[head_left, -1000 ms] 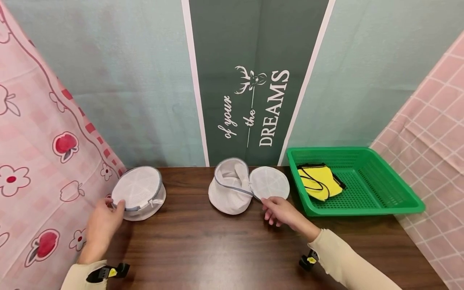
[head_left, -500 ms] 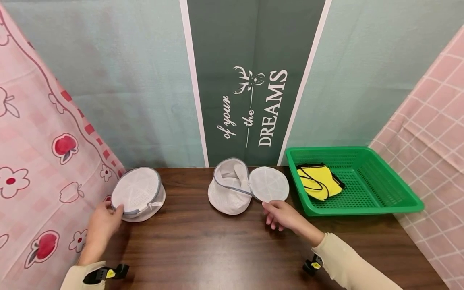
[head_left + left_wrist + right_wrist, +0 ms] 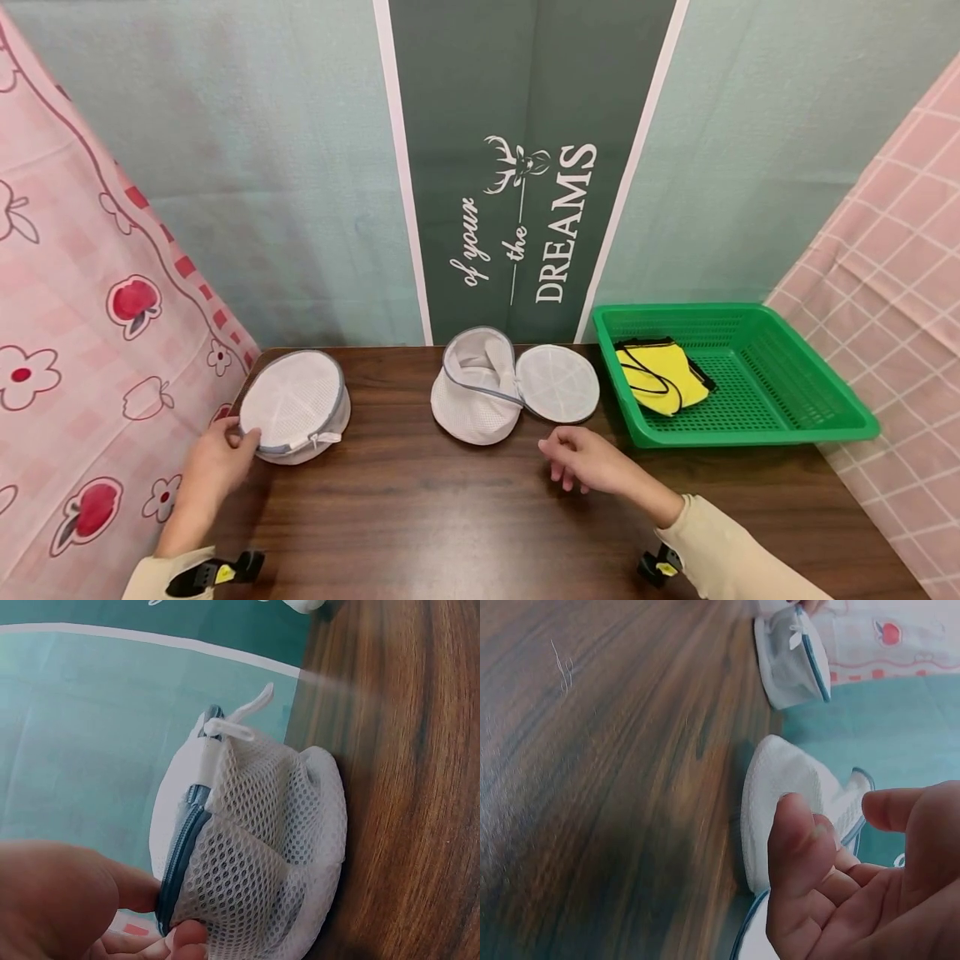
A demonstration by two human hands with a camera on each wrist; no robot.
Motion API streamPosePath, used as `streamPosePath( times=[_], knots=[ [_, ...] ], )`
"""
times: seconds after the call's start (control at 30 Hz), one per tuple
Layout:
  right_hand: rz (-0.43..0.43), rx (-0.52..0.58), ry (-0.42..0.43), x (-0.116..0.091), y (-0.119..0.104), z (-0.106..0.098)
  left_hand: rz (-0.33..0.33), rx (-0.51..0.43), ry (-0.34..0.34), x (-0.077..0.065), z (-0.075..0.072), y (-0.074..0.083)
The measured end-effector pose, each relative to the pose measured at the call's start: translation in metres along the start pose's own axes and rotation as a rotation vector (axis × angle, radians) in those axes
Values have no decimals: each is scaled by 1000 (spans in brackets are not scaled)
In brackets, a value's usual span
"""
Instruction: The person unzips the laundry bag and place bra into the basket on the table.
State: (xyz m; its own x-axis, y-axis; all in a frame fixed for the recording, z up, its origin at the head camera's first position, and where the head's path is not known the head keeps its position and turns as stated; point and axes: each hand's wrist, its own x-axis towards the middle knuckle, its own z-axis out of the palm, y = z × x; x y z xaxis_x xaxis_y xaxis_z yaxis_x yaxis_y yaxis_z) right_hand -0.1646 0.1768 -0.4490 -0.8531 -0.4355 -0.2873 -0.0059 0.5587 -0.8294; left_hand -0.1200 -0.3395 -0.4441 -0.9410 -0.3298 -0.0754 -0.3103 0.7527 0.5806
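Note:
At the left of the table a round white mesh laundry bag point(image 3: 292, 400) stands zipped, with a grey-blue zip round its top. My left hand point(image 3: 219, 458) pinches its zipped rim between thumb and fingers; the left wrist view shows the zip point(image 3: 180, 862) between them and a white pull tab at the far end. A second mesh laundry bag point(image 3: 472, 408) stands unzipped at the middle, its round lid point(image 3: 558, 385) folded out flat to the right. Just in front of that lid my right hand point(image 3: 588, 460) hovers with loosely bent fingers, holding nothing.
A green plastic basket point(image 3: 757, 437) stands at the back right, with a yellow drawstring pouch point(image 3: 660, 379) with black cord inside it. Curtains rise along the back and left, and a pink checked cloth point(image 3: 892, 333) borders the right side of the brown wooden table point(image 3: 420, 525).
My right hand has drawn back from the lid towards me. The left hand still pinches the zipped laundry bag, which has shifted slightly to the right.

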Motion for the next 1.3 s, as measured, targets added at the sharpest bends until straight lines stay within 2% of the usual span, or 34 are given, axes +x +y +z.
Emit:
streamPosePath(
  times=[0.23,0.3,0.53,0.67,1.1,1.3],
  knots=[
    [-43,-26,-42,-8,-5,8,16,-59,-86,-6,2,5],
    [-65,-29,-52,-9,-7,9,21,-70,-97,-8,4,6],
    [-115,-58,-92,-13,-11,15,55,-6,-98,-15,11,14],
    [-143,-61,-118,-14,-12,18,69,-25,-119,-20,16,20],
    [-203,-50,-140,-20,-19,27,99,-190,-219,-38,31,36],
    [-199,-64,-153,-20,-19,30,96,-309,-284,-47,38,41]
  ],
)
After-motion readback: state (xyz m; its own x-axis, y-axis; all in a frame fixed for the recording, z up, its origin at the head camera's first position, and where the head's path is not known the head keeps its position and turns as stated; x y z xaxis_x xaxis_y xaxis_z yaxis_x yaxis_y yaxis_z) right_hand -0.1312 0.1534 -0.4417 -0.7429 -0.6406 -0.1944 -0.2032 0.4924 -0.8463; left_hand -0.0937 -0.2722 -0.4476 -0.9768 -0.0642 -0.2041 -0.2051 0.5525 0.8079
